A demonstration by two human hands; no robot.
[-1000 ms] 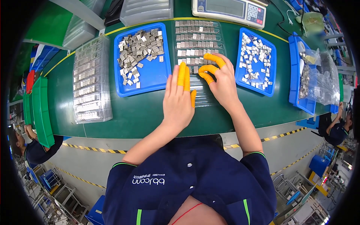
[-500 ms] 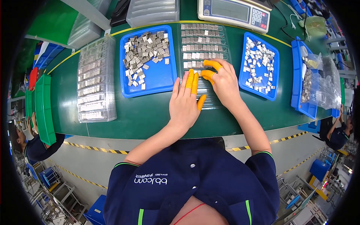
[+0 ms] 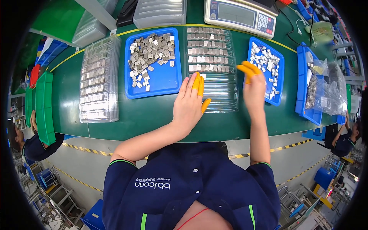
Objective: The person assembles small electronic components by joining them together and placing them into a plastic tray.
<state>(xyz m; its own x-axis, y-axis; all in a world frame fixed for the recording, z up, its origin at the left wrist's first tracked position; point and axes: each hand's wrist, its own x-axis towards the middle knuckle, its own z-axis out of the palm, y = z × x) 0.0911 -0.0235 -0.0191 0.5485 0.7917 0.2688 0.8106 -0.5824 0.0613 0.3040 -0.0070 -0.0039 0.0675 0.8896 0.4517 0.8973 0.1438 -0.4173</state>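
Observation:
A clear ridged plastic tray [image 3: 220, 94] lies in front of me, its far rows filled with small silvery metal pieces [image 3: 209, 52]. My left hand [image 3: 188, 101] rests flat along its left side, fingers stretched out, with yellow finger cots on some of them. One small piece [image 3: 203, 76] shows by those fingertips. Off the tray's right side, my right hand [image 3: 253, 86] hovers with its yellow-covered fingers extended and somewhat blurred; nothing shows in them. Close to it is a blue tray [image 3: 274, 100] of loose white-and-silver pieces [image 3: 264, 57].
Left of the clear tray sits another blue tray [image 3: 157, 86] of loose metal pieces. Beyond it are stacked filled clear trays [image 3: 99, 80] and a green bin [image 3: 45, 107]. A digital scale [image 3: 239, 17] stands at the back; a blue bin [image 3: 304, 88] with plastic bags is far right.
My right hand has left the clear tray and moved right toward the blue tray of white-and-silver pieces. The left hand has stayed nearly in place.

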